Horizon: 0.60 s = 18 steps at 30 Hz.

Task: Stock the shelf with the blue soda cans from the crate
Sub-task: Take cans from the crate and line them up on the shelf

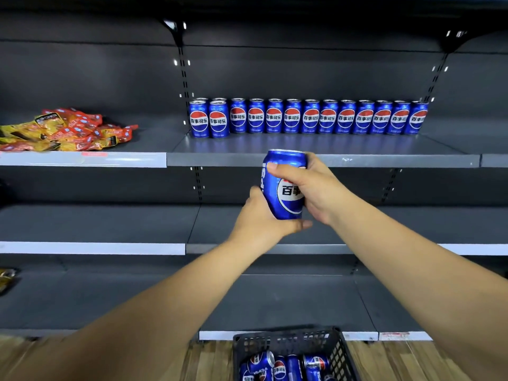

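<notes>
Both hands hold one blue soda can [283,185] upright in the air, just below the front edge of the upper shelf [324,160]. My left hand [261,218] cups its bottom and left side, thumb curled under the base. My right hand [313,185] grips the can's right side, thumb across its upper front. A row of several blue cans [327,116] stands along the back of that shelf, with two more cans [209,121] in front at the left end. The black crate [341,350] on the floor holds several loose cans [280,367].
Red and yellow snack packets [66,129] lie heaped on the shelf section to the left. Two lower shelves [90,248] run below. A yellow packet [7,279] sits at the far left of the bottom shelf. The floor [209,358] is wooden.
</notes>
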Available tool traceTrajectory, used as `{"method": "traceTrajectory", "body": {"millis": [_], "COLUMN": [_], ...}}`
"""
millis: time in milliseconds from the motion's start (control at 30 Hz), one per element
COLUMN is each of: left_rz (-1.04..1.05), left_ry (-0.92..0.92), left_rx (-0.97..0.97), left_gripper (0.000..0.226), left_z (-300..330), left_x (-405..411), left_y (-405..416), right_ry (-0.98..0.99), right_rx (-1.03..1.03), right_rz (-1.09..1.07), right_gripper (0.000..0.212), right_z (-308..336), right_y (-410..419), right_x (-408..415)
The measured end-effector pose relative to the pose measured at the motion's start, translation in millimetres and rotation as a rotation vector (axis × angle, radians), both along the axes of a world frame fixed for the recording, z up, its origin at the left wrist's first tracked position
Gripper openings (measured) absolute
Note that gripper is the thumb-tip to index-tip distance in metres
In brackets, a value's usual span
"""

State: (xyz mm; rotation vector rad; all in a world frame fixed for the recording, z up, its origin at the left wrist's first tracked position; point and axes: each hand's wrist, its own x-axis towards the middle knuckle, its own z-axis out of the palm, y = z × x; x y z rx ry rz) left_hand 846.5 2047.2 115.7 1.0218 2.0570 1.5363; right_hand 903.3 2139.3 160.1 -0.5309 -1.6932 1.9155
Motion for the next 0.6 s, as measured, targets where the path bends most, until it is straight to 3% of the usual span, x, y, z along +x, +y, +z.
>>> {"method": "traceTrajectory", "body": {"millis": [167, 267, 433, 600], "left_rz": [-0.087, -0.14, -0.258, -0.323], "left_ry": [-0.133, -0.2, -0.196, -0.196], "left_rx": [0.068, 0.129, 0.114, 0.051], "left_gripper": [0.066, 0.066, 0.05, 0.058], "left_z": [-6, -7, -4, -4], "left_x": [-15, -21, -28, -30], "left_y": [2, 4, 8, 10], "right_ry": [-0.07, -0.191, -0.261, -0.257], "right_rx": [-0.007, 0.11, 0.269, 0.288], "right_rz": [0.173, 0.29, 0.306, 0.258], "right_gripper": [0.061, 0.071, 0.047, 0.045], "right_z": [10, 2, -18, -26], "right_y": [16, 24, 32, 43], "right_x": [11, 19, 22, 21]}}
